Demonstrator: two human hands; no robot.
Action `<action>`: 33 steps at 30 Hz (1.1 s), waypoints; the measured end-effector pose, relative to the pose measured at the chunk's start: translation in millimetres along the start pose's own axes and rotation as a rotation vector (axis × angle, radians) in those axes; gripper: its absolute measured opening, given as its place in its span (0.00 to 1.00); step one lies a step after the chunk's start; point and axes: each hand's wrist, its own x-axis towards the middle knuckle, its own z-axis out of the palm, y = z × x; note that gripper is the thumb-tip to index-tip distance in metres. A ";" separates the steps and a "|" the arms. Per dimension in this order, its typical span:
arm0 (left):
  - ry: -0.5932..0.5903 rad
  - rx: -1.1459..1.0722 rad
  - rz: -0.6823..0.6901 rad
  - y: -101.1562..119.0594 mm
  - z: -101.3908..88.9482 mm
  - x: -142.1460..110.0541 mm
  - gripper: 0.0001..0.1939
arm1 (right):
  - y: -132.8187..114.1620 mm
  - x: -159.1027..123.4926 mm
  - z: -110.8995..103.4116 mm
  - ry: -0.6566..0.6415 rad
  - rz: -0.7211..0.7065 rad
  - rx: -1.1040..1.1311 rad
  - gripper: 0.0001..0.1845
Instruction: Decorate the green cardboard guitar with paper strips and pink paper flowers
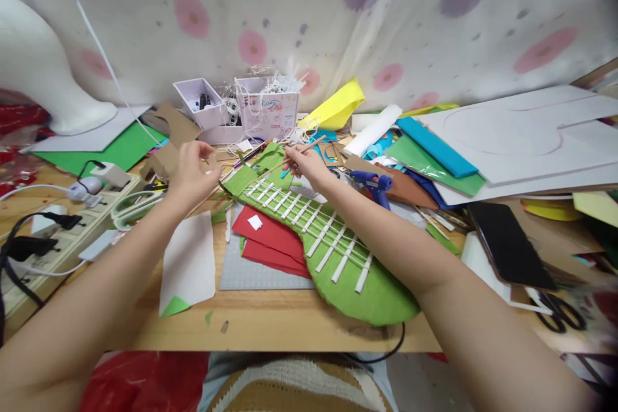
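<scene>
A green, guitar-shaped craft piece (367, 299) lies slantwise on the table, with white strips across it and thin pale strings along it. Over its narrow end, my right hand (304, 164) is closed on a thin wooden stick (316, 141). To the left of that end hovers my left hand (193, 174), its fingers curled towards the thumb; anything pinched there is too small to make out. Under the craft piece, red sheets (270, 244) with a small white square on top lie on a grey cutting mat (261, 280). A white sheet (188, 257) lies below my left hand.
A blue glue gun (371, 183) is beside my right forearm. Left are a power strip (62, 241) with plugs and green-handled scissors (132, 206). White boxes (270, 109) stand behind. On the right are a phone (509, 241), black scissors (560, 312) and large white sheets (512, 135).
</scene>
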 end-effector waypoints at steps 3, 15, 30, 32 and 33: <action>-0.249 0.118 0.032 3.4 9.6 -1.2 0.22 | 9.4 1.2 7.1 0.006 0.015 -0.008 0.17; -0.449 0.459 0.091 18.9 31.7 5.3 0.35 | 15.5 -3.5 6.2 0.019 -0.047 -0.034 0.18; -0.510 0.548 0.121 35.2 28.4 -3.9 0.36 | 19.7 -21.3 -0.6 -0.185 -0.512 -0.463 0.06; -0.491 0.547 0.124 33.9 28.6 -4.3 0.36 | 17.0 -23.0 -1.8 -0.214 -0.546 -0.470 0.03; -0.482 0.551 0.126 33.4 28.6 -4.7 0.36 | 16.0 -22.8 -3.0 -0.238 -0.542 -0.462 0.02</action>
